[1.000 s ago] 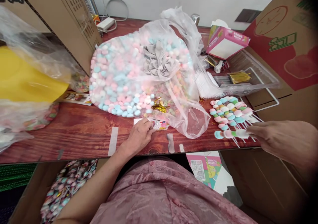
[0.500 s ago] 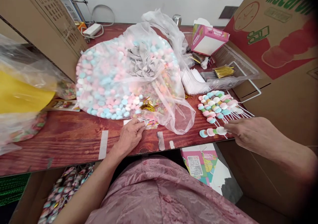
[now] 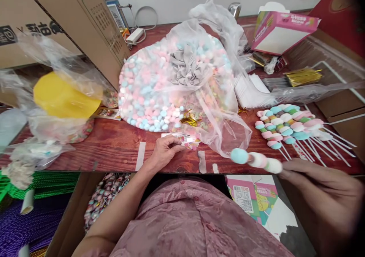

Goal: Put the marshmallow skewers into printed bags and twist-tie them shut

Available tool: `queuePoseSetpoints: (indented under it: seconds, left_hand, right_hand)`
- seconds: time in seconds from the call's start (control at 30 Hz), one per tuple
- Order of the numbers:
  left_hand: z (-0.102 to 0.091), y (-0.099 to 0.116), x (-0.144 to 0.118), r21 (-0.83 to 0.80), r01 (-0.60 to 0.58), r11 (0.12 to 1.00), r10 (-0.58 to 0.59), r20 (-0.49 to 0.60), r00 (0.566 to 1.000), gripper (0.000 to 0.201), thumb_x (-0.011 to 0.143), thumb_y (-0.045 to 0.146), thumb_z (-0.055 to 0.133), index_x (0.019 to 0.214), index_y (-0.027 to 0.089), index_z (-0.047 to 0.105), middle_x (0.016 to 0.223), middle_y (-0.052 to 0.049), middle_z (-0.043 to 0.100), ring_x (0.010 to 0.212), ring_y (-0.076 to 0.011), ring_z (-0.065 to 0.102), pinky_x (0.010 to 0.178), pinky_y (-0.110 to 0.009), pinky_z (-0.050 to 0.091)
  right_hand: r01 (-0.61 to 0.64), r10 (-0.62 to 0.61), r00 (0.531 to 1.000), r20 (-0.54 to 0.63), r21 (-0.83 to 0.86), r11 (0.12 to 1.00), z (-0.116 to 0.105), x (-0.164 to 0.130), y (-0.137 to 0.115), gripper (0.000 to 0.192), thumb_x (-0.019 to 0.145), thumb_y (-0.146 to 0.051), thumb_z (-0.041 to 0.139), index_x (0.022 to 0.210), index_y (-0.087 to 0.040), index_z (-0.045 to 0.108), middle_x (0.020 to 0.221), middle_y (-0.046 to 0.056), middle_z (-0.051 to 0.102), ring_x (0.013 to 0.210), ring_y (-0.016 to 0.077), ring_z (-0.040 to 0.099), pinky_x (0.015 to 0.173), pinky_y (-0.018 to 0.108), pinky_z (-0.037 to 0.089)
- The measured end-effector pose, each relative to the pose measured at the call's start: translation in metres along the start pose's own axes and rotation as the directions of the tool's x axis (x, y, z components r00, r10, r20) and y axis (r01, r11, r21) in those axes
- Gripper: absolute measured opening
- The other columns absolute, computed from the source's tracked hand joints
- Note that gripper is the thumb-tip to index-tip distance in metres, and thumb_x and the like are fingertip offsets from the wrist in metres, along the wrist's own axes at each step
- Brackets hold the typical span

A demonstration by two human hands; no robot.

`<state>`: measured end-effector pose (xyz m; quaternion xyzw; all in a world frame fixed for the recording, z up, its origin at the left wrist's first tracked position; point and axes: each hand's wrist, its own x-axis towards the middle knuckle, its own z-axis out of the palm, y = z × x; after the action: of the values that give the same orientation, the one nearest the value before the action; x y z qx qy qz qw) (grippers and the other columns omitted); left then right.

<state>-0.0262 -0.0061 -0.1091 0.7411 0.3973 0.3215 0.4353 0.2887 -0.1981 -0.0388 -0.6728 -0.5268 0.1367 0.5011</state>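
My right hand [image 3: 322,188], blurred by motion, pinches a marshmallow skewer [image 3: 258,161] with blue, white and pink pieces in front of the table edge. The skewer points left, and its stick is hidden by my fingers. On the table beyond that hand lies a pile of marshmallow skewers [image 3: 288,124], their white sticks toward the right. My left hand [image 3: 167,151] rests at the table's front with thumb and fingers pinched together. Its fingertips are at the left end of small printed wrappers [image 3: 190,140]; what they grip is unclear.
Behind my left hand lies a big clear bag of marshmallows [image 3: 148,93], with gold twist ties [image 3: 190,119] on it. A plastic tray [image 3: 308,93] and a pink box [image 3: 285,32] stand at the right. Cardboard boxes [image 3: 108,32] stand at the left. Below is a box of wrapped sweets [image 3: 104,200].
My right hand has lifted the skewer off the table beside the pile and brought it nearer to me. My left hand stays by the wrappers. The view has turned left.
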Motion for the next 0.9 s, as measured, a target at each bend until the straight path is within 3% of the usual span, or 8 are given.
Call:
queuePoseSetpoints:
  seconds: [0.13,0.27,0.4,0.57,0.9]
  left_hand:
    - [-0.001,0.003,-0.002,-0.042,-0.011,0.999,0.013,0.038,0.999,0.013,0.078,0.029,0.074,0.075,0.016,0.073,0.07,-0.001,0.067,0.065,-0.0121,0.057,0.063,-0.024,0.044]
    - [-0.001,0.007,-0.004,-0.067,-0.027,0.997,0.031,0.06,0.998,0.017,0.081,0.031,0.072,0.074,0.016,0.074,0.072,-0.002,0.068,0.066,-0.0126,0.059,0.064,-0.024,0.045]
    - [0.0,0.008,-0.005,-0.062,-0.037,0.997,0.042,0.085,0.995,0.017,0.083,0.03,0.071,0.074,0.016,0.075,0.071,-0.001,0.067,0.066,-0.012,0.059,0.063,-0.023,0.044]
    - [0.005,0.006,-0.002,-0.065,-0.078,0.995,0.084,0.108,0.991,0.014,0.084,0.027,0.071,0.078,0.016,0.076,0.072,-0.002,0.067,0.066,-0.0119,0.058,0.064,-0.023,0.043]
    - [0.009,0.003,-0.002,0.021,-0.138,0.99,0.133,0.158,0.978,0.016,0.088,0.03,0.067,0.086,0.019,0.078,0.076,-0.003,0.067,0.071,-0.0132,0.06,0.066,-0.024,0.045]
  right_hand:
    - [0.252,-0.252,0.96,0.125,0.017,0.968,0.057,0.006,-0.002,0.019,0.082,-0.014,0.068,0.093,-0.028,0.075,0.076,0.0,0.073,0.062,0.015,0.067,0.057,0.025,0.054]
    - [0.408,-0.387,0.906,0.169,-0.112,0.906,0.082,0.008,0.005,0.02,0.084,-0.011,0.065,0.097,-0.024,0.073,0.079,0.001,0.073,0.068,0.016,0.069,0.063,0.027,0.056]
    - [0.526,-0.497,0.85,0.174,-0.238,0.817,0.077,0.006,0.01,0.024,0.082,-0.006,0.067,0.099,-0.023,0.072,0.084,0.002,0.073,0.072,0.0161,0.069,0.068,0.028,0.056]
    - [0.499,-0.49,0.866,0.1,-0.223,0.837,0.067,0.002,0.01,0.035,0.079,-0.002,0.068,0.107,-0.024,0.07,0.089,0.002,0.073,0.076,0.0169,0.069,0.073,0.03,0.056]
    - [0.624,-0.569,0.78,0.26,-0.398,0.673,0.067,-0.004,0.032,0.027,0.083,-0.006,0.062,0.104,-0.022,0.069,0.084,0.003,0.072,0.072,0.0158,0.067,0.071,0.029,0.052]
